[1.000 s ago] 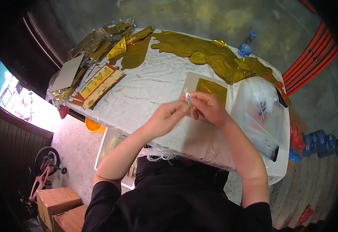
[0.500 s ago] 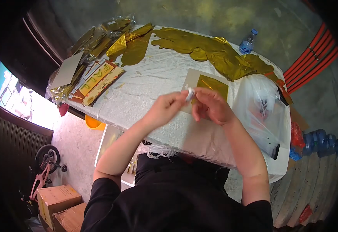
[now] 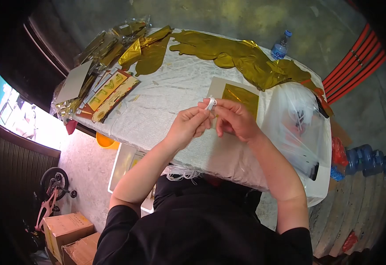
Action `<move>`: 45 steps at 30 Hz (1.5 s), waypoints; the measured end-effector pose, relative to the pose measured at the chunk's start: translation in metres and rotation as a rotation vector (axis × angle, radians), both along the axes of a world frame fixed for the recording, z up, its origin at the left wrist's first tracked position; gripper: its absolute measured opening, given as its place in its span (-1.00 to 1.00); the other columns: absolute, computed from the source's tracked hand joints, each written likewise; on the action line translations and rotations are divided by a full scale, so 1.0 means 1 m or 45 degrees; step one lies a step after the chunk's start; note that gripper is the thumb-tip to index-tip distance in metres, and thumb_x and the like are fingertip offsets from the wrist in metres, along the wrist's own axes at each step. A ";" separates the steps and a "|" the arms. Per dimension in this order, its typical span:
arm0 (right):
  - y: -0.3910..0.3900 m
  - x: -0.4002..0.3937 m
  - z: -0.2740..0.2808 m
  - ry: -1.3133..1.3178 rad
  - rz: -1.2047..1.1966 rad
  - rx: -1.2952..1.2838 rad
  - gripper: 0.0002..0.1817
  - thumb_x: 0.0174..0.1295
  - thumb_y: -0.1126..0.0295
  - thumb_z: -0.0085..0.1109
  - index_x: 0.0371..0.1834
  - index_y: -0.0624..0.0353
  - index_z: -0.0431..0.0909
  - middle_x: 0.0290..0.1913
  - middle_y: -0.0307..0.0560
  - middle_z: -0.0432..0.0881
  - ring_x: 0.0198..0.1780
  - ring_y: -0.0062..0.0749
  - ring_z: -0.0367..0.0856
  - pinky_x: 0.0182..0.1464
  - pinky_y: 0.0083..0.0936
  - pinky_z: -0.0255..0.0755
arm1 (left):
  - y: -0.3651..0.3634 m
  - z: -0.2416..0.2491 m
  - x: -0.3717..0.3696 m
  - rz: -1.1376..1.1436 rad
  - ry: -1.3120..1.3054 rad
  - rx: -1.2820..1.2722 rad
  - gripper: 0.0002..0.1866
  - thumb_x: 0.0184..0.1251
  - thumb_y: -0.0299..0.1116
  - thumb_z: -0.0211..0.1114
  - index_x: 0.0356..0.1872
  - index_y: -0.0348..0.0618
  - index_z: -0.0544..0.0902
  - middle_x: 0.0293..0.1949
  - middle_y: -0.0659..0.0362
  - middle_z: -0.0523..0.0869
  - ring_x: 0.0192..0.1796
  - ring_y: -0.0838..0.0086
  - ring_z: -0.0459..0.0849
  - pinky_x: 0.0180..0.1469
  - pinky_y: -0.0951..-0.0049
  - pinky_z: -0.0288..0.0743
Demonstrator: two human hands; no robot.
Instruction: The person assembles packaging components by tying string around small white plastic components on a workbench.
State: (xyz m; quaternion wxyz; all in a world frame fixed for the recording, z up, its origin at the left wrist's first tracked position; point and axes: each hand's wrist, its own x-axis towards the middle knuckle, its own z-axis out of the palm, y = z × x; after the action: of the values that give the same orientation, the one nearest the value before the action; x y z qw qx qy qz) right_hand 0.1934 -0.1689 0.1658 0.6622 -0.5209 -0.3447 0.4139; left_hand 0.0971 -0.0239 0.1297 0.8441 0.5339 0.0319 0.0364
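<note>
A small bundle of white string point(image 3: 210, 103) is pinched between my two hands above the table. My left hand point(image 3: 187, 127) is closed, its thumb and fingertips at the bundle's lower left side. My right hand point(image 3: 237, 119) grips the bundle from the right with thumb and index finger, the other fingers curled. Just beyond the hands lies a grey card point(image 3: 217, 85) with a gold foil piece point(image 3: 242, 102) on it. More white strings point(image 3: 182, 172) hang at the table's near edge, by my lap.
Gold foil balloons point(image 3: 241, 59) spread along the far edge of the white-covered table point(image 3: 157, 101). Packaged foil and printed cards point(image 3: 109, 95) lie at left. Clear plastic bags point(image 3: 292, 128) sit at right, a water bottle point(image 3: 280, 46) behind. Cardboard boxes point(image 3: 69, 224) stand on the floor.
The string bundle has come slightly left and shows more plainly, with loops standing up. My left fingers have shifted lower, and my right hand has moved a little left.
</note>
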 end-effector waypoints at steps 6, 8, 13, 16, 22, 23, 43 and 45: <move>0.004 -0.007 -0.010 -0.378 -0.128 -0.038 -0.66 0.26 0.51 -0.17 0.10 0.23 0.38 -0.22 -0.19 0.61 -0.59 -0.68 0.48 -0.55 -0.81 0.29 | -0.001 0.012 -0.001 0.127 0.100 0.069 -0.80 0.32 -0.37 0.01 -0.35 -0.29 0.53 -0.57 0.25 0.51 -0.63 0.71 0.28 -0.59 0.72 0.16; 0.007 -0.010 -0.012 -0.381 -0.160 -0.034 -0.67 0.25 0.52 -0.15 0.08 0.22 0.40 -0.27 -0.20 0.61 -0.59 -0.70 0.47 -0.55 -0.81 0.29 | 0.001 0.014 -0.003 0.139 0.105 0.164 -0.79 0.32 -0.37 0.01 -0.36 -0.29 0.54 -0.57 0.27 0.51 -0.63 0.72 0.29 -0.59 0.73 0.17; 0.008 -0.006 -0.021 -0.453 -0.187 -0.117 -0.72 0.19 0.53 -0.06 -0.02 0.24 0.47 -0.33 -0.22 0.63 -0.53 -0.71 0.51 -0.56 -0.80 0.28 | 0.003 0.022 -0.007 0.196 0.034 0.708 -0.80 0.31 -0.36 0.03 -0.34 -0.28 0.54 -0.55 0.32 0.53 -0.58 0.76 0.34 -0.56 0.74 0.20; 0.008 -0.001 -0.025 -0.397 -0.137 -0.173 -0.82 0.17 0.54 -0.02 -0.18 0.28 0.51 -0.36 -0.19 0.63 -0.45 -0.62 0.60 -0.56 -0.78 0.30 | 0.007 0.032 -0.007 0.181 0.010 0.741 -0.83 0.27 -0.44 0.04 -0.34 -0.36 0.53 -0.50 0.23 0.59 -0.38 0.65 0.53 -0.26 0.63 0.42; 0.004 0.001 -0.019 0.015 0.017 -0.163 -0.91 0.15 0.53 0.01 -0.32 0.29 0.49 -0.40 -0.08 0.62 -0.40 -0.40 0.65 -0.54 -0.72 0.37 | 0.011 0.024 -0.004 0.064 -0.193 0.664 -0.83 0.26 -0.45 0.09 -0.23 -0.32 0.56 -0.40 0.25 0.56 -0.39 0.70 0.50 -0.34 0.71 0.37; 0.004 0.000 -0.018 0.057 0.038 -0.173 -0.91 0.14 0.53 0.02 -0.34 0.30 0.49 -0.40 -0.06 0.62 -0.40 -0.39 0.65 -0.56 -0.73 0.36 | 0.009 0.024 -0.006 0.067 -0.192 0.663 -0.83 0.26 -0.45 0.09 -0.23 -0.32 0.56 -0.40 0.25 0.56 -0.39 0.70 0.50 -0.34 0.71 0.37; 0.002 0.004 -0.017 0.355 -0.068 -0.101 -0.81 0.20 0.38 0.01 -0.13 0.13 0.37 -0.16 -0.08 0.57 -0.27 -0.44 0.62 -0.42 -0.71 0.41 | 0.131 0.023 -0.044 0.772 0.228 1.436 -0.88 0.21 -0.44 0.13 -0.40 -0.30 0.54 -0.52 0.25 0.57 -0.43 0.66 0.48 -0.34 0.62 0.37; 0.004 0.003 -0.022 0.148 0.027 -0.133 -0.83 0.21 0.37 -0.01 -0.17 0.16 0.41 -0.18 -0.13 0.58 -0.27 -0.47 0.61 -0.35 -0.67 0.41 | 0.149 0.026 -0.048 0.833 0.392 1.596 -0.84 0.19 -0.41 0.15 -0.39 -0.35 0.56 -0.52 0.19 0.61 -0.46 0.62 0.51 -0.37 0.57 0.40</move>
State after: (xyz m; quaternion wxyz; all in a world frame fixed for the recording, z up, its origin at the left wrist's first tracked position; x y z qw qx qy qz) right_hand 0.1962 -0.1652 0.1437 0.6486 -0.5261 -0.2893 0.4679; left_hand 0.0495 0.1250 0.1555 0.3111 0.8798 0.2819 0.2230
